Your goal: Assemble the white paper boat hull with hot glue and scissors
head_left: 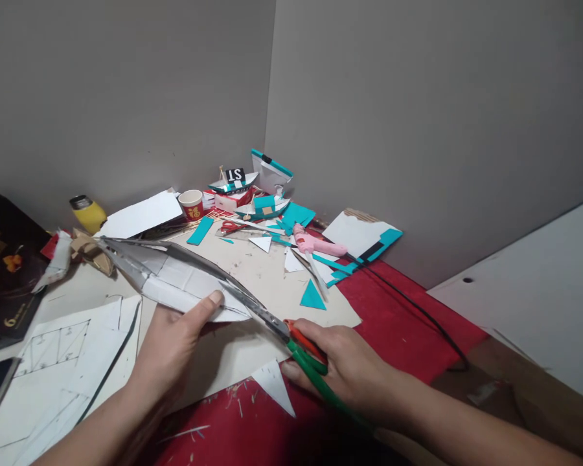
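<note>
My left hand [175,340] grips a boat-shaped paper hull [175,275], its thumb pressed on the white inside and the other fingers hidden beneath. Grey edging runs along the hull, which tapers toward the far left. In my right hand [340,362] is a pair of scissors [313,356] with one orange and one green handle. Their blades lie at the hull's near right end; whether they are closed on the paper I cannot tell. Below them, a white paper triangle [276,385] lies at the board's front edge.
A pink glue gun [315,243] with a black cord rests right of centre. Small model boats [265,206], a paper cup [191,205] and a yellow bottle [88,213] stand at the back. Marked paper sheets [53,349] lie left, and a teal triangle [313,296] lies on the board.
</note>
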`<action>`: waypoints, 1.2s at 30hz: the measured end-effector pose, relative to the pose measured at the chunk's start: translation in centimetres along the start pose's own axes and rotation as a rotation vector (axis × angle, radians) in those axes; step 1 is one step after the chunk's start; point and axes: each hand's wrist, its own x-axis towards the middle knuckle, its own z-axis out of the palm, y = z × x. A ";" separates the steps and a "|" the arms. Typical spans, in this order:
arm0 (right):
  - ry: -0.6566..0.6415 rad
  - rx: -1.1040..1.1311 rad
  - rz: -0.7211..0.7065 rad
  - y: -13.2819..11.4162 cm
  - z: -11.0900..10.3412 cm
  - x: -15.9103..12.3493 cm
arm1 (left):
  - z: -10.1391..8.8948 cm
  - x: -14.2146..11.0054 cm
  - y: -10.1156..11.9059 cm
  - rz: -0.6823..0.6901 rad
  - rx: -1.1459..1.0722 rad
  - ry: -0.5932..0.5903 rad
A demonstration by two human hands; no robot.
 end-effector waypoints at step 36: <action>0.221 -0.551 0.211 4.4 -2.0 2.1 | -1.1 3.4 -0.1 -0.110 -0.022 0.023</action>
